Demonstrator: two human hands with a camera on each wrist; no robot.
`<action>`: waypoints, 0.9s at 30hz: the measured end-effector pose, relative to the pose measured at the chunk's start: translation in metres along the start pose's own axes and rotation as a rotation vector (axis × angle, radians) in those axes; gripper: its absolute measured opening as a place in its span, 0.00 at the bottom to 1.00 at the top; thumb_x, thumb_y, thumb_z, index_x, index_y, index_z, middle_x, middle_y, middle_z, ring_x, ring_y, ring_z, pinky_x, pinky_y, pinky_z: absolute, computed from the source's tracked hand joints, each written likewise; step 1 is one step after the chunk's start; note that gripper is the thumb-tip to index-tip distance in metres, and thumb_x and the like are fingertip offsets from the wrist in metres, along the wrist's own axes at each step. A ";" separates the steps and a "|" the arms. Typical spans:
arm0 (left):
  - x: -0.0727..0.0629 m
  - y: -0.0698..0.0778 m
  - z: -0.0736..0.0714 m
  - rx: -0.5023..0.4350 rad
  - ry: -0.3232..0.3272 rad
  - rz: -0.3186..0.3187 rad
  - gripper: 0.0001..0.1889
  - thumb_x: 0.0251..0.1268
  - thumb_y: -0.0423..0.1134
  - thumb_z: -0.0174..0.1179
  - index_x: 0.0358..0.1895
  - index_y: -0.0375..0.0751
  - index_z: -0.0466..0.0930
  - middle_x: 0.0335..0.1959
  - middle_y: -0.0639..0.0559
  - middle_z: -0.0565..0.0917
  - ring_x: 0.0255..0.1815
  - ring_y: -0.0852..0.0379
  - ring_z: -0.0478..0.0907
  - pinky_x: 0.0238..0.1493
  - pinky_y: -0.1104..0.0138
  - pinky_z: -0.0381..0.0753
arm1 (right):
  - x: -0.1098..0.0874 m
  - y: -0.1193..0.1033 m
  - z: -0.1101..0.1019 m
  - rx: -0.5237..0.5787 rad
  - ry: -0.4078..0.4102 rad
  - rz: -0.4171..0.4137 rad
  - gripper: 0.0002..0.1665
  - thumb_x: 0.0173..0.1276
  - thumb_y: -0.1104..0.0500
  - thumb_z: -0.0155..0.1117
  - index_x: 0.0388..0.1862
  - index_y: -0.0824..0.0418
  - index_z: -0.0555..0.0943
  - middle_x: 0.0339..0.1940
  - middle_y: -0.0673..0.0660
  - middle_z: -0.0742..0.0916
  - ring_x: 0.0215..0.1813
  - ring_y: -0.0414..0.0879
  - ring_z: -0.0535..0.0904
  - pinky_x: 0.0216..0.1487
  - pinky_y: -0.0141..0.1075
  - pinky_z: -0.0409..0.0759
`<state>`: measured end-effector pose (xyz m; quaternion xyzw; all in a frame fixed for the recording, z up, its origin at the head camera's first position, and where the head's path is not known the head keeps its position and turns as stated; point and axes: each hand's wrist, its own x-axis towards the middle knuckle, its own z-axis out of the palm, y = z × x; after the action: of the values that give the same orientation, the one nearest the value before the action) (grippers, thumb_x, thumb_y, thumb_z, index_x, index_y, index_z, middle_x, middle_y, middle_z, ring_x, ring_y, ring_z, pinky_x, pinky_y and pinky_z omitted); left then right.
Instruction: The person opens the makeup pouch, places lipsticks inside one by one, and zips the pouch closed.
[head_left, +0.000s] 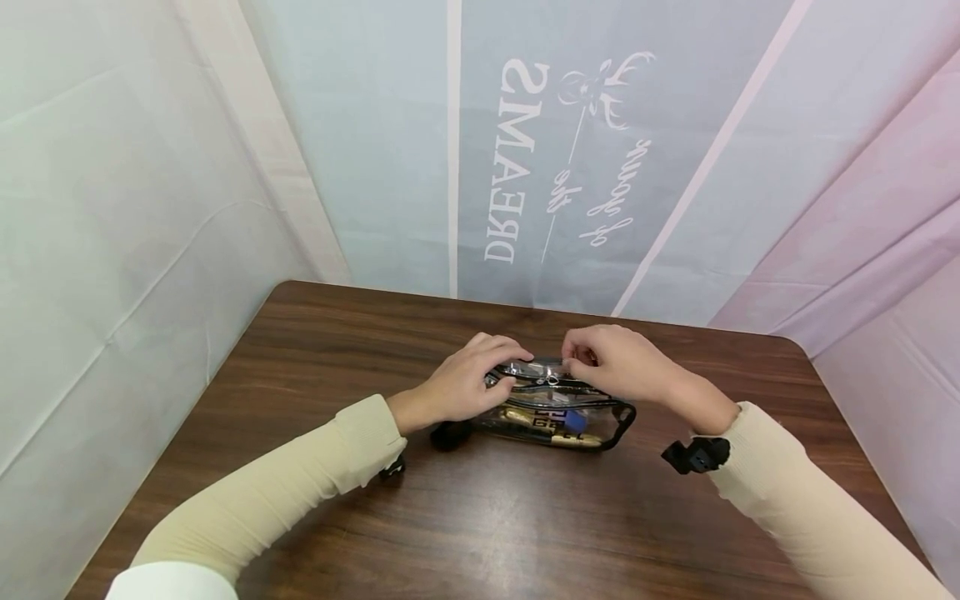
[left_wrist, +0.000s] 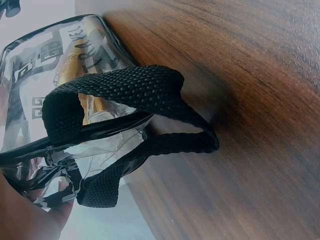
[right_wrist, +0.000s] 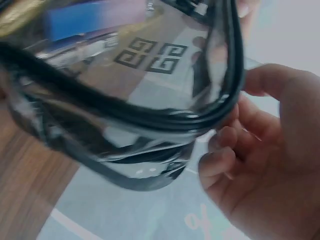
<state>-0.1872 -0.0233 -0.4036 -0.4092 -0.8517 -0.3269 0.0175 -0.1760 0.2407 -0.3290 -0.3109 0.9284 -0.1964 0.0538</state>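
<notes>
A clear plastic pouch (head_left: 555, 400) with black piping lies on the table below both hands. Gold tube-like items (head_left: 577, 439) and a small blue item (head_left: 575, 421) show through its wall, which bears dark square logos. My left hand (head_left: 468, 379) grips the pouch's upper left part, thumb on the near side and fingers over the top. Curled fingers of my right hand (head_left: 626, 362) pinch the upper right edge; whether they hold a zipper pull is hidden. In the left wrist view, a black woven strap (left_wrist: 125, 87) loops out from the pouch's end.
The brown wood-grain table (head_left: 487, 525) ends at a rounded back edge against a printed cloth curtain (head_left: 397, 150). More pale cloth (head_left: 112, 208) hangs at the left side. A black device (head_left: 697, 456) is strapped to the right wrist.
</notes>
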 end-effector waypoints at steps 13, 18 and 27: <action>0.002 0.001 -0.001 0.006 -0.003 0.005 0.21 0.70 0.39 0.53 0.66 0.50 0.78 0.65 0.56 0.77 0.61 0.58 0.70 0.61 0.59 0.73 | -0.027 0.027 0.027 0.095 0.263 -0.097 0.18 0.74 0.57 0.66 0.59 0.57 0.76 0.58 0.53 0.80 0.60 0.50 0.72 0.56 0.51 0.72; 0.002 0.001 -0.002 -0.003 -0.008 -0.009 0.22 0.70 0.39 0.53 0.66 0.48 0.78 0.65 0.56 0.76 0.61 0.57 0.70 0.60 0.58 0.73 | -0.038 0.036 0.040 0.143 0.259 -0.062 0.25 0.74 0.55 0.65 0.67 0.58 0.72 0.63 0.53 0.77 0.64 0.49 0.70 0.60 0.53 0.70; 0.002 0.000 -0.002 -0.006 -0.012 -0.017 0.22 0.70 0.40 0.52 0.66 0.49 0.77 0.66 0.57 0.76 0.61 0.58 0.69 0.59 0.58 0.74 | -0.046 0.046 0.054 0.171 0.223 -0.080 0.34 0.71 0.59 0.68 0.73 0.59 0.67 0.65 0.55 0.74 0.59 0.47 0.70 0.54 0.48 0.70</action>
<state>-0.1895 -0.0228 -0.4016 -0.4039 -0.8543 -0.3270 0.0087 -0.1528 0.2840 -0.3976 -0.3182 0.8952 -0.3104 -0.0314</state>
